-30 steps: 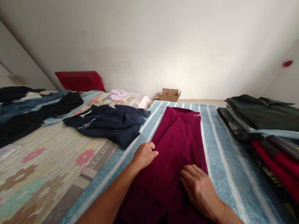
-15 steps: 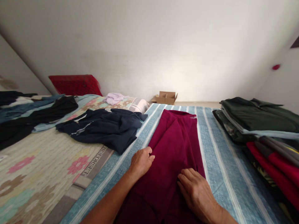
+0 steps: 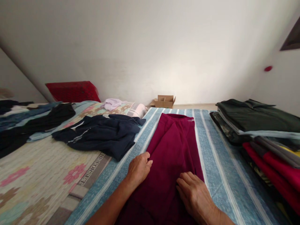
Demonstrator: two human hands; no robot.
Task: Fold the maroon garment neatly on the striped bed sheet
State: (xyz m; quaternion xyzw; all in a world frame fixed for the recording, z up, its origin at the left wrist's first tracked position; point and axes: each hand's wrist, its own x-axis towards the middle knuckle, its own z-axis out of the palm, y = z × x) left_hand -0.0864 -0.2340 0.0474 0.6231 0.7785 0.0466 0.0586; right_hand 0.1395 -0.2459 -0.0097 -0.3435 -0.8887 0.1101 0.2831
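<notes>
Pale wall (image 3: pixel 150 47) is filling the upper part of the frame, and a blue striped cover (image 3: pixel 219 184) is spreading through the center and lower right. Lengthwise on it, a maroon garment (image 3: pixel 168 150) is lying from the center down to the bottom edge, its waistband pointing toward the wall. Your left hand (image 3: pixel 138 168) is touching its left edge with bent fingers, while your right hand (image 3: pixel 195 193) is resting on its lower right part, fingers curling inward. You are keeping each grip partly curled, but whether either one is pinching the fabric, I cannot tell.

At this step, you seem to be steadying or arranging the cloth with both hands. Slanting creases are running down its middle, so moving it neatly is likely calling for even tension from both sides and care not to bunch the layers.

Left of center, a rumpled navy garment (image 3: pixel 100 134) is lying across the edge of a floral cover (image 3: pixel 47 175), with black clothing (image 3: pixel 47 120) spreading farther left. Folded dark green clothing (image 3: pixel 255 117) is topping a pile at the right. Near the wall, an open cardboard box (image 3: pixel 165 103) is sitting beyond the striped cover.
</notes>
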